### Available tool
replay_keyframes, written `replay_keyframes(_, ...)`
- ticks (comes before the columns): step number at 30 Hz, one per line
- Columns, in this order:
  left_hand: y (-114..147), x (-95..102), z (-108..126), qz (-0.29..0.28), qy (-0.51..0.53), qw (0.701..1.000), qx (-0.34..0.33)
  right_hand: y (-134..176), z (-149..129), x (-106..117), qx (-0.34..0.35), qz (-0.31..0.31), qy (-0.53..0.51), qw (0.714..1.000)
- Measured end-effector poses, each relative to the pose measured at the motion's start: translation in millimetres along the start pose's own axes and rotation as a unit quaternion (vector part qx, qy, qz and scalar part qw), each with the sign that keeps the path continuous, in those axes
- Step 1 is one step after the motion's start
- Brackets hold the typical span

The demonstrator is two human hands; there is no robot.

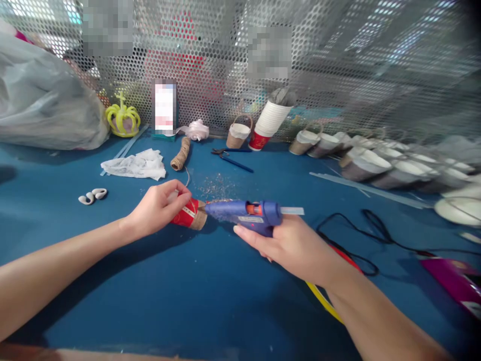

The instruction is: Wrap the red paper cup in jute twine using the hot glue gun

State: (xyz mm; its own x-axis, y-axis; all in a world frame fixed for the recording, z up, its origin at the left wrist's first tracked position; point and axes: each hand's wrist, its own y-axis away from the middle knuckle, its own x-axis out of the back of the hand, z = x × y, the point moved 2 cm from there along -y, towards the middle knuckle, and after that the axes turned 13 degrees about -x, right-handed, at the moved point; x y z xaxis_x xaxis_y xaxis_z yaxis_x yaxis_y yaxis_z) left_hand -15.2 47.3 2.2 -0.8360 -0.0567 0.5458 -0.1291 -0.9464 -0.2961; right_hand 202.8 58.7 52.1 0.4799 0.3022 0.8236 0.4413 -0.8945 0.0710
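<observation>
My left hand (pixel 160 208) is closed round a red paper cup (pixel 183 215) that lies on its side, its right end wrapped in brown twine. A strand of twine lies under my fingers and leads back toward the twine roll (pixel 181 153). My right hand (pixel 285 240) grips a blue hot glue gun (pixel 240 211) by its handle. The gun's nozzle points left and meets the wrapped end of the cup; whether it touches cannot be told. A translucent glue stick (pixel 293 211) sticks out of the gun's back.
Blue-handled pliers (pixel 236 161), a stack of cups (pixel 273 118) and a small twine-covered bucket (pixel 238 134) stand behind. Several similar buckets (pixel 368 163) line the right. Glue sticks (pixel 368 189), a black cord (pixel 379 230), a phone (pixel 164 108) and a plastic bag (pixel 45 100) lie around.
</observation>
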Motion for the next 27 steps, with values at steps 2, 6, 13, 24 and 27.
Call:
replay_keyframes(2, -0.2, -0.1, 0.2, 0.0, -0.005, 1.0, -0.002, 1.3, -2.0, 0.7, 0.013, 0.002, 0.014, 1.0)
replay_keyframes(6, -0.7, -0.8, 0.8, -0.003, -0.009, 1.0, -0.005, 2.9, -2.2, 1.3, 0.027, 0.017, 0.039, 0.999)
replay_keyframes(13, -0.5, -1.1, 1.7, -0.012, -0.013, 1.0, -0.02, 1.9, 2.9, 0.3, 0.016, -0.004, 0.045, 0.999)
replay_keyframes(24, 4.9, -1.7, 2.4, -0.021, -0.029, 0.998, -0.05, 2.5, 5.8, 1.8, 0.0, -0.016, 0.028, 0.999)
replay_keyframes(27, 5.0, -1.4, 1.9, -0.021, -0.037, 0.998, -0.053, 2.9, 4.5, 2.0, -0.004, -0.027, 0.029, 0.999)
